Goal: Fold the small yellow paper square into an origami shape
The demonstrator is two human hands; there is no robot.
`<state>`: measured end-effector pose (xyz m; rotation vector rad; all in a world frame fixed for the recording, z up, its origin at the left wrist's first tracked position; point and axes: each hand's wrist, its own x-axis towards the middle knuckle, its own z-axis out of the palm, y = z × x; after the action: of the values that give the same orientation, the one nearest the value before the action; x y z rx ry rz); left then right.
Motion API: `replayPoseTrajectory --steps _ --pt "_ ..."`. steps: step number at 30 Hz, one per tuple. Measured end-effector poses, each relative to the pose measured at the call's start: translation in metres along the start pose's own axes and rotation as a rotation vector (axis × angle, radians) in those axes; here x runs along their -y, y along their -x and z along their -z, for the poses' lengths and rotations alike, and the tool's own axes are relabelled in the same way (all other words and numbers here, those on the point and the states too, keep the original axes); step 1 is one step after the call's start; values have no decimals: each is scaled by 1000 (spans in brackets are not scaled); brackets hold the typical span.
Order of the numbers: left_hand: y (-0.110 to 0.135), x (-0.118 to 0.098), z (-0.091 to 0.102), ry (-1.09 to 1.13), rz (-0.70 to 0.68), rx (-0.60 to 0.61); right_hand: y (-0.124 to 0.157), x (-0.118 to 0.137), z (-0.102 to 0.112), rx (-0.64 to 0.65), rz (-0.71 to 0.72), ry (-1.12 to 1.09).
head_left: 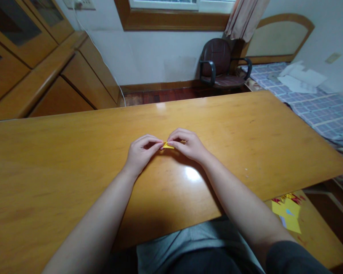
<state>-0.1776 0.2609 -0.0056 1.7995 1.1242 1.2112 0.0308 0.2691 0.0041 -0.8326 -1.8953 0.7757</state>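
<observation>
A small piece of folded yellow paper (pixel 168 146) is held between my two hands, just over the middle of the wooden table (pixel 74 171). My left hand (pixel 141 151) pinches its left end between thumb and fingertips. On the other side, my right hand (pixel 188 144) grips the right part with thumb and index finger. Only a thin pointed strip of the paper shows; the fingers cover the rest.
Lower right, a lower wooden surface (pixel 321 228) carries yellow paper sheets (pixel 293 219) and several small red and yellow folded pieces (pixel 288 197). Beyond the table stand a brown armchair (pixel 217 57), a bed (pixel 317 106) and wooden cabinets (pixel 85 76).
</observation>
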Motion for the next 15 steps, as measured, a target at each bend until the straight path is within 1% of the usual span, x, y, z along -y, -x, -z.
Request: replayPoseTrajectory --steps 7,10,15 --pt "-1 4 -1 107 89 32 -1 -1 1 12 25 19" --pt "-2 2 -1 141 94 23 -1 -1 1 3 22 13" --pt "-2 -1 -1 132 73 8 -1 1 1 -8 0 7"
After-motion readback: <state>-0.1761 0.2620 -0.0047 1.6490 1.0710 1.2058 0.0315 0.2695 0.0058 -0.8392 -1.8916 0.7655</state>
